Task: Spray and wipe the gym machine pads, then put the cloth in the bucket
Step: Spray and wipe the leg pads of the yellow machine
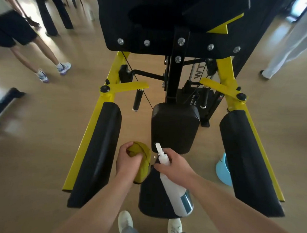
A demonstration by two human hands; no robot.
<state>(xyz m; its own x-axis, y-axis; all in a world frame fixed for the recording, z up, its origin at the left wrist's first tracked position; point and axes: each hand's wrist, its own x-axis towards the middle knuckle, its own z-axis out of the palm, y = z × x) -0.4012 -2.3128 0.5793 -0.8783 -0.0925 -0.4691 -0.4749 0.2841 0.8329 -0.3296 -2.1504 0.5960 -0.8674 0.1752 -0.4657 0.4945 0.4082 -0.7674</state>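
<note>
Lower centre, my left hand clenches the cloth; my right hand grips the spray bottle, whose nozzle might overshoot the centre pad, wetting the floor.

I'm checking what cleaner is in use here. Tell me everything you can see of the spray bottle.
The white plastic spray bottle has a white trigger head with its nozzle aimed away from the person, toward the black padded centre pad. A teal-and-white label sits near its base; its print cannot be read. The bottle is tilted, base toward the person. The right hand grips its neck, finger at the trigger. It hangs over the nearer black pad; contact with it cannot be told.
</note>
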